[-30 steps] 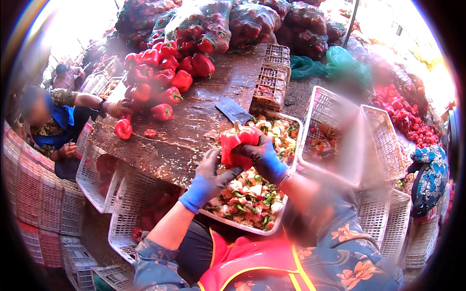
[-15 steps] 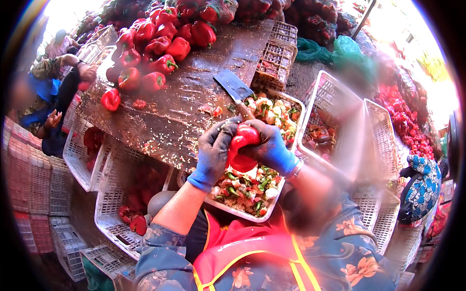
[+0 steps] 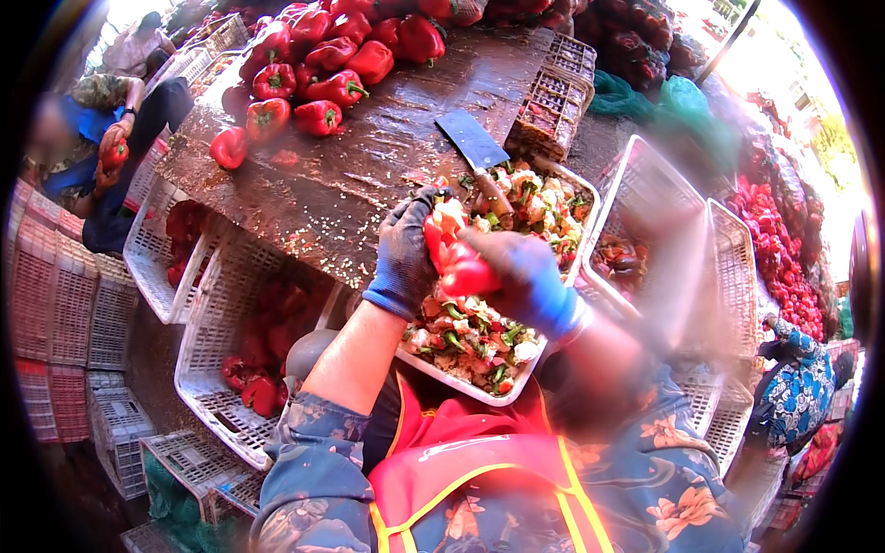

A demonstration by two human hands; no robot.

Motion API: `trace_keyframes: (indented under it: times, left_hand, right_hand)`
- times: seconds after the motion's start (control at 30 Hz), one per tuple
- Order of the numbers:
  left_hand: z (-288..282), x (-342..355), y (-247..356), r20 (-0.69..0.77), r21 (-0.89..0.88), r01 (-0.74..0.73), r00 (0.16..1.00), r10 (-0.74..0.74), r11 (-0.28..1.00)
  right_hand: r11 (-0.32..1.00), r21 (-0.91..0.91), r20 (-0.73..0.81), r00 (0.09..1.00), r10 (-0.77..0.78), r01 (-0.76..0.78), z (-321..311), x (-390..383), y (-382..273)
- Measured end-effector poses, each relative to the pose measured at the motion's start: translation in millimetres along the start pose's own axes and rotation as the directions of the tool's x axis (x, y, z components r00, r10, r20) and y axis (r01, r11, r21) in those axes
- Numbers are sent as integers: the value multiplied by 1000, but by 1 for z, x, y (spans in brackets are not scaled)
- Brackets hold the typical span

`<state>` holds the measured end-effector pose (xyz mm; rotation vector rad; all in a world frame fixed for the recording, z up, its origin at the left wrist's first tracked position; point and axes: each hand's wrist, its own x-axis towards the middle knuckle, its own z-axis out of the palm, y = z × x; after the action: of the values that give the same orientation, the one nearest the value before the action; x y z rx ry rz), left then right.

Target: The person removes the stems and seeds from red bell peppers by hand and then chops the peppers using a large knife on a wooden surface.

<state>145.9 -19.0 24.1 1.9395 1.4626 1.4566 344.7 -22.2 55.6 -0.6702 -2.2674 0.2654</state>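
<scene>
A red bell pepper (image 3: 444, 241), torn open with pale inner flesh showing, is held between my two hands above a white tray (image 3: 498, 398) of pepper cores, seeds and green stems. My left hand (image 3: 404, 260), in a dark glove with a blue cuff, grips the pepper's left side. On its lower right, my right hand (image 3: 527, 278), gloved alike and smeared by motion, closes on the red flesh; its fingertips are partly hidden. Just beyond, a cleaver (image 3: 468, 138) lies with its blade on the table and its wooden handle over the scraps.
Whole red peppers (image 3: 336, 55) are heaped at the far left of the wet, seed-strewn table (image 3: 304, 184). White crates (image 3: 207, 369) stand at left; another crate (image 3: 636, 194) with pepper pieces stands at right. A co-worker (image 3: 101, 138) holds a pepper at far left.
The pepper has been turned and pulled further open, its pale inside now showing. My right hand has shifted slightly down and right against it. The view has shifted a little.
</scene>
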Motion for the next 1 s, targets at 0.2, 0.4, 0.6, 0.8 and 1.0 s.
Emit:
trace_keyframes:
  times: [0.2, 0.4, 0.6, 0.8, 1.0]
  left_hand:
    - [-11, 14, -34, 108, -937, 269, 831, -546, 224]
    - [-19, 19, -18, 228, -897, 414, 731, -644, 153]
    - [-10, -12, 17, 618, -539, 684, 717, -321, 491]
    - [2, -12, 35, 450, -825, 520, 841, -301, 219]
    - [-5, -6, 15, 21, -982, 122, 824, -566, 141]
  right_hand:
    - [840, 418, 145, 938, 315, -347, -31, 4, 15]
    - [659, 574, 94, 838, 537, -487, -41, -13, 47]
    - [266, 869, 139, 722, 677, -417, -46, 4, 50]
    - [229, 839, 297, 767, 569, -494, -15, 8, 33]
    - [-101, 939, 317, 709, 630, -329, 20, 48, 8]
